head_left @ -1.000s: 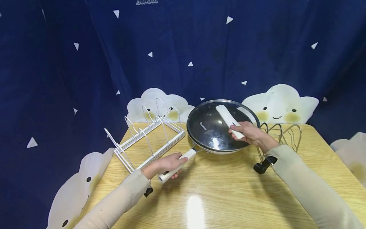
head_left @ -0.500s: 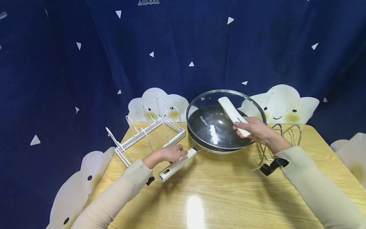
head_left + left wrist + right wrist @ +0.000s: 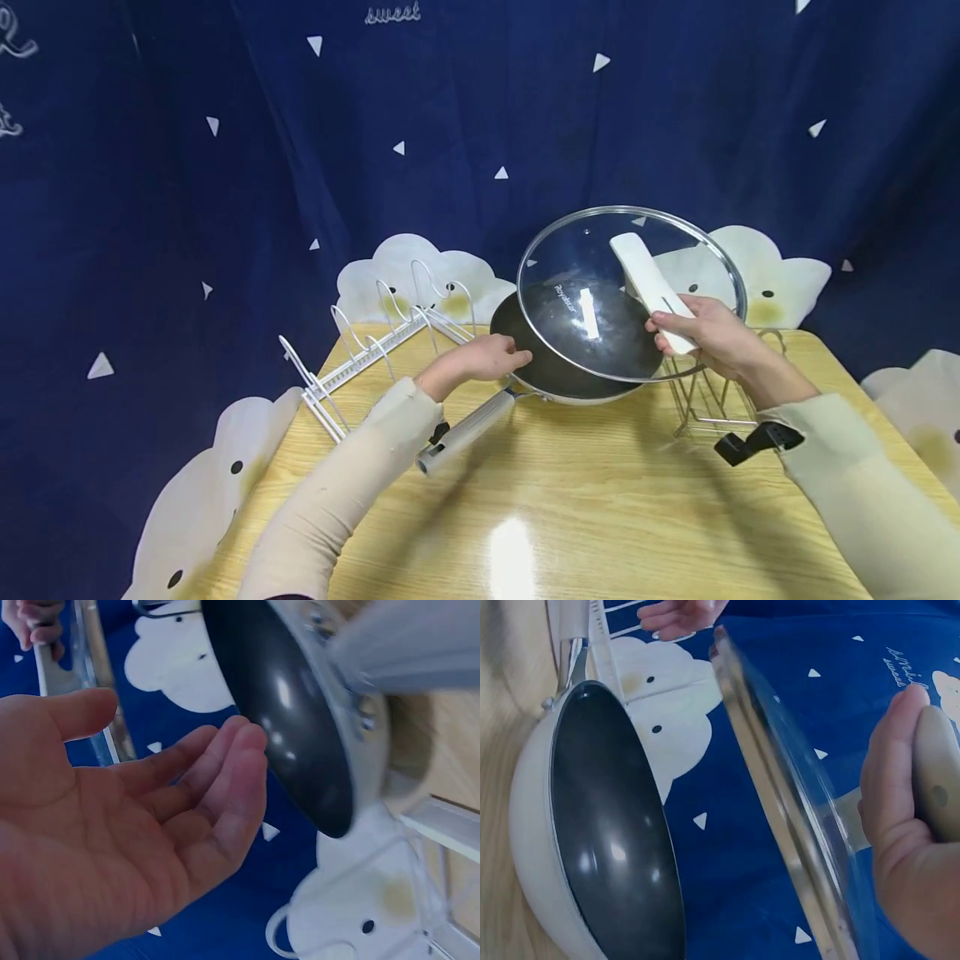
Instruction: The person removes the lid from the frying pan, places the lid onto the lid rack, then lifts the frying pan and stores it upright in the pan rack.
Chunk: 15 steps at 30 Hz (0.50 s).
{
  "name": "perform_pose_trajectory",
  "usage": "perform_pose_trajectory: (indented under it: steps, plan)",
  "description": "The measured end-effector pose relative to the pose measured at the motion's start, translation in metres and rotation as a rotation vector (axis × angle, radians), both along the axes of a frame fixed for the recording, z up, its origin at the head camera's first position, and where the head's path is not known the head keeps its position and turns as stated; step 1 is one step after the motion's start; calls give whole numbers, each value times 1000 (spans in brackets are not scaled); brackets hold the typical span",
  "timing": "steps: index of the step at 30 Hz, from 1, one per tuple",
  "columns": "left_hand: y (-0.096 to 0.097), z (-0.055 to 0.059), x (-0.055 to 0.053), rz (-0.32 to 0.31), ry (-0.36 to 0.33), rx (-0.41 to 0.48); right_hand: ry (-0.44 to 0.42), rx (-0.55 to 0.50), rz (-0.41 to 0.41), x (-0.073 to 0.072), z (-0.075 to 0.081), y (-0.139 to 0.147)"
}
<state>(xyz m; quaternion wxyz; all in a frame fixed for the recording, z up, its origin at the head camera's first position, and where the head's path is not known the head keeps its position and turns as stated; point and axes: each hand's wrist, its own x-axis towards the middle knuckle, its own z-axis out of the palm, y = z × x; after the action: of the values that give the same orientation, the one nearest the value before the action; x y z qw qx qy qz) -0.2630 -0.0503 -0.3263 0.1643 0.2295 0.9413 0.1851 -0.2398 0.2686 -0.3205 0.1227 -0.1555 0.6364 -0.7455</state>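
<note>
My right hand (image 3: 712,333) grips the long white handle (image 3: 651,287) of a round glass lid (image 3: 592,250), which is raised above the pan and tilted. In the right wrist view a gap shows between the lid's metal rim (image 3: 769,795) and the pan (image 3: 607,817). The pan, dark inside and white outside, sits on the table with its pale handle (image 3: 468,429) toward the front left. My left hand (image 3: 483,358) hovers over the pan's left rim, holding nothing. Its fingers are loosely bent in the left wrist view (image 3: 172,802).
A white wire rack (image 3: 360,362) with upright loops stands left of the pan. Another wire rack (image 3: 708,408) stands to the right, partly behind the lid and right hand. A blue curtain (image 3: 450,100) with white clouds hangs behind the wooden table (image 3: 600,500).
My right hand has lifted the lid off the pan, up and to the right. My left hand has let go of the pan's handle and moved right and up, over the rim.
</note>
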Motion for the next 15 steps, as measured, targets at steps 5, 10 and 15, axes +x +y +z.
perform_pose_trajectory:
  steps: [5,10,15]
  plan:
    - [21,9,1,12,33,-18,32,8,-51,7,0,13]
    - [35,12,2,29,7,19,53,19,-87,16,-4,28]
    - [47,9,3,53,0,42,68,-3,-124,24,-9,44]
